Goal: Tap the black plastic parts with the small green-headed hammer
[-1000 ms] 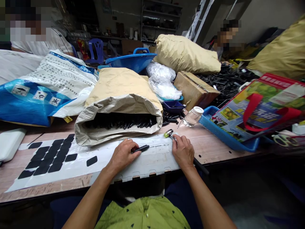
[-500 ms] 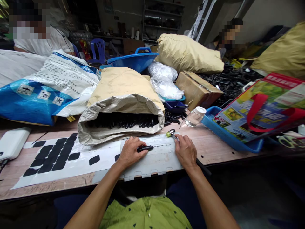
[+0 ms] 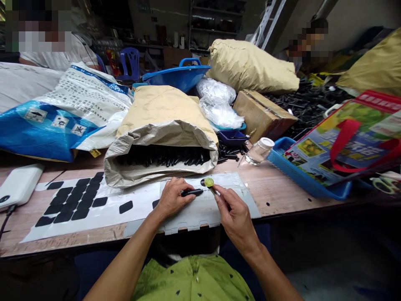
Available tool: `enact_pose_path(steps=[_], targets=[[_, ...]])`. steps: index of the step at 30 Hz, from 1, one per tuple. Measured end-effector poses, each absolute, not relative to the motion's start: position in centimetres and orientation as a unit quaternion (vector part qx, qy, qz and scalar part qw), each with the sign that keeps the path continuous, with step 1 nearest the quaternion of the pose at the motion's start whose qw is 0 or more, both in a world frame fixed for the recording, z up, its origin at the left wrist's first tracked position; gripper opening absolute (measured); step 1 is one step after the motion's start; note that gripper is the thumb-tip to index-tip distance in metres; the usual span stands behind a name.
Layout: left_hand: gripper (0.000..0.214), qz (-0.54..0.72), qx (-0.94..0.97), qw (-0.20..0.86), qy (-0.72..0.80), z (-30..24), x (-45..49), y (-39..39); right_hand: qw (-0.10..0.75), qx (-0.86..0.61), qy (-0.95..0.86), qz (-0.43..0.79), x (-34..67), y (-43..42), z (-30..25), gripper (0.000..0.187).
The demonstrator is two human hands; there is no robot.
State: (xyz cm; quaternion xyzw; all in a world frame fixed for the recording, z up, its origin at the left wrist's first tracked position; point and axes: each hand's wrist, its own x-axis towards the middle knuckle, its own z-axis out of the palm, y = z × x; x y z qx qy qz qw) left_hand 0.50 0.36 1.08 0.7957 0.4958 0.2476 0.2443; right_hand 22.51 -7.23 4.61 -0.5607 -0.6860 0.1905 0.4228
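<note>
- The left hand [image 3: 173, 197] rests palm down on the grey board [image 3: 216, 211], with its forearm coming in from the lower left. Its fingers are curled, and thumb and forefinger pinch the near end of a black piece [image 3: 192, 192].
- The black piece lies flat on the board and juts rightward from that hand's fingertips.
- The right hand [image 3: 235, 214] is lifted off the board, wrist cocked, fingers closed round the thin handle of a small hammer [image 3: 208, 182].
- The hammer's yellow-green head sits just beyond the free end of the black piece, ahead and left of the right knuckles. Whether they touch cannot be told.
- Past both hands gapes a paper sack [image 3: 163, 138] of black parts. Left of the left hand lies a sheet of black pads [image 3: 75, 200].
</note>
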Motion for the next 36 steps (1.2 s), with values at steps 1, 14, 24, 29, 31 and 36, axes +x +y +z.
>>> enact_pose_path(steps=[1,14,24,29,31,36], targets=[[0.019,0.249,0.795,0.246,0.495,1.1,0.5,0.4,0.412,-0.564,-0.69,0.191,22.5,-7.3,4.4,0.036],[0.012,0.249,0.797,0.248,0.492,0.9,0.5,0.4,0.344,-0.557,-0.724,0.217,20.8,-7.3,4.4,0.037],[0.017,0.247,0.793,0.233,0.505,1.2,0.7,0.2,0.336,-0.679,-0.649,0.069,28.2,-3.0,4.3,0.034],[0.017,0.242,0.797,0.233,0.503,1.2,0.8,0.2,0.238,-0.731,-0.639,-0.024,30.4,-0.5,1.9,0.032],[0.017,0.239,0.799,0.238,0.499,1.1,0.6,0.4,0.225,-0.726,-0.647,-0.062,30.1,-0.3,1.0,0.033],[0.021,0.254,0.802,0.269,0.47,2.2,0.5,-0.1,0.206,-0.722,-0.65,-0.116,29.4,-0.6,0.2,0.033]])
